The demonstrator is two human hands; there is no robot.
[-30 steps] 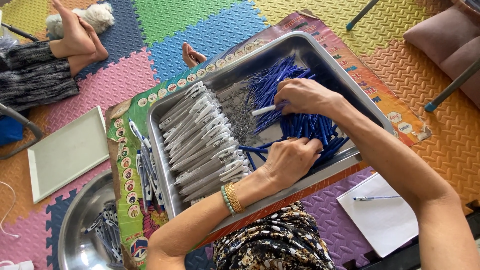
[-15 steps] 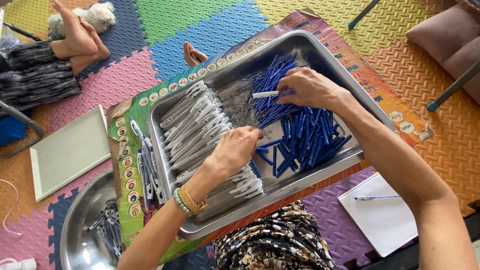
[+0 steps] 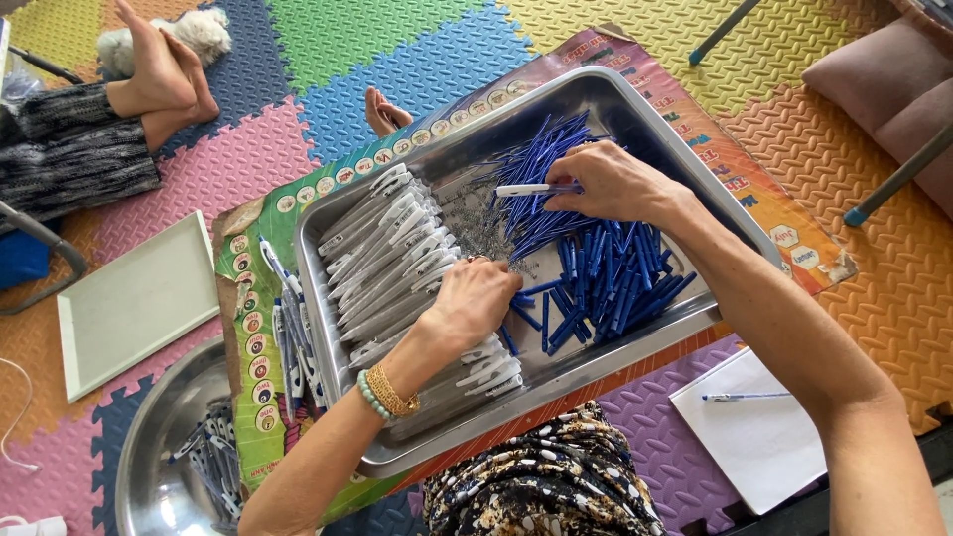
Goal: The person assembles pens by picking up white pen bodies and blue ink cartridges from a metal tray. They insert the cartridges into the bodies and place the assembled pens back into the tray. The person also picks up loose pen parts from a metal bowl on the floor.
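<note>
At far left a white flat tray (image 3: 134, 303) lies on the foam mat, with a round steel bowl (image 3: 164, 467) of finished pens below it.

The steel tray (image 3: 695, 164) rests on a printed board. Its left half carries a row of white pen barrels (image 3: 382, 263); a small heap of metal springs (image 3: 476, 223) sits mid-tray; blue refills and blue pen parts (image 3: 606, 273) fill the right half.

Left hand (image 3: 475, 298) — one second ago it lay lower, at the near edge of the blue pile; half a second ago it had crossed to the white row. It now rests palm-down at the junction of white barrels and springs, fingers curled narrow onto the parts; what they pinch cannot be told.

Right hand (image 3: 611, 182) — it has travelled from the blue pile toward the far rim. Fingers are closed on a white pen barrel (image 3: 521, 190), held level above the blue refills.

Judgement: one barrel is in hand while the other hand collects the next component — an assembly cycle mid-way.

A sheet of paper with a pen (image 3: 754, 397) lies at right.
</note>
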